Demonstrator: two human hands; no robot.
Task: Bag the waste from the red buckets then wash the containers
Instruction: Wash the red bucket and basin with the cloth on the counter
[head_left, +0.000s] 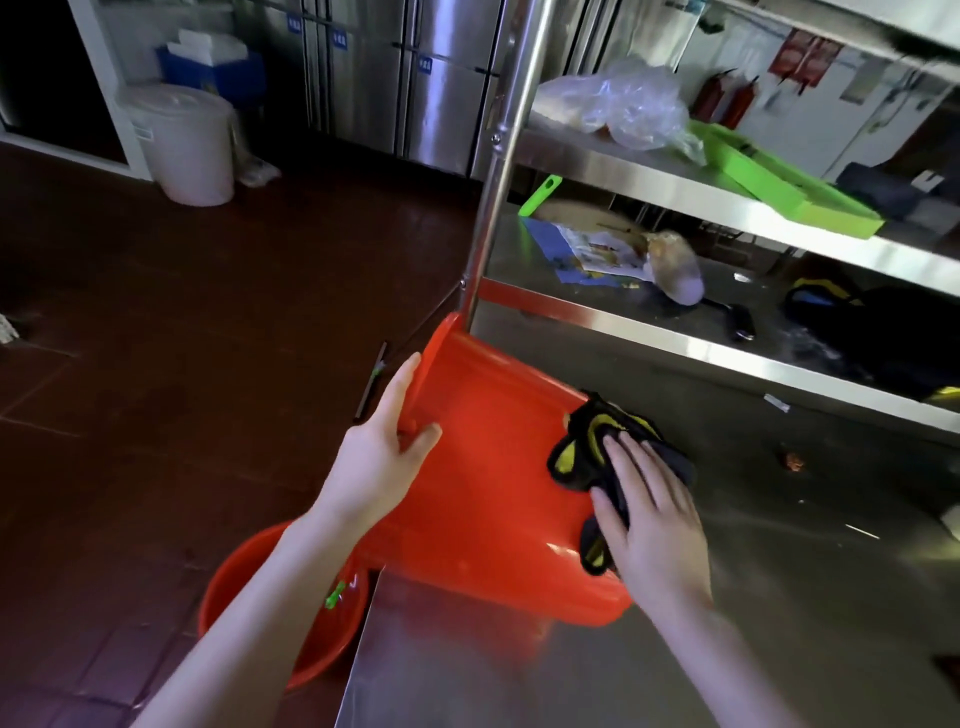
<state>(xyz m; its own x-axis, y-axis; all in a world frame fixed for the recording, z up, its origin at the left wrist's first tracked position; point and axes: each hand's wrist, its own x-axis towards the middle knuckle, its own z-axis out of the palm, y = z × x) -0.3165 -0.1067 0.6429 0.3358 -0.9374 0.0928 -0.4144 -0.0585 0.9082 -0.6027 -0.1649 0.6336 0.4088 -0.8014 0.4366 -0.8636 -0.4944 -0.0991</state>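
Observation:
A red bucket (493, 467) lies on its side on the steel table (779, 597), its base toward the shelf post. My left hand (384, 441) grips the bucket near that base end. My right hand (649, 519) presses a black and yellow cloth (587, 447) flat against the bucket's outer wall. A second red bucket (234, 587) stands on the floor below the table's left edge, with a small green scrap inside; most of it is hidden by my left arm.
A steel shelf rack (675, 182) rises behind the table, holding a green tray (789, 187), a clear plastic bag (623, 104), papers and dark items. A white lidded bucket (182, 145) stands on the dark tiled floor at the far left, near steel cabinets.

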